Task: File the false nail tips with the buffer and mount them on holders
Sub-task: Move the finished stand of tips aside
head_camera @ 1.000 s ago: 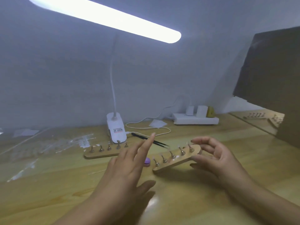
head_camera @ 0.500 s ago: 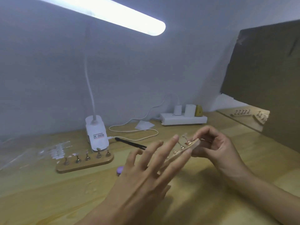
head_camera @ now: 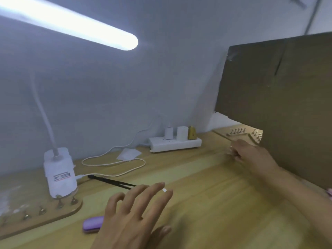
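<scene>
A plain, pale grey-blue wall [head_camera: 161,87] fills the upper half of the view. Below it runs a light wooden desk [head_camera: 206,198] with visible grain. A white desk lamp [head_camera: 60,175] stands at the left on the desk. Its thin bendy neck rises to a long glowing bar [head_camera: 71,24] that casts cool white light. A white power strip [head_camera: 175,143] with three plugs lies against the wall. A pale cable [head_camera: 115,164] loops beside it. A brown cardboard panel [head_camera: 278,105] stands upright at the right.

L hand [head_camera: 136,212] fingers spread, palm down; R hand [head_camera: 251,155] stretched fwd, grip unclear
</scene>
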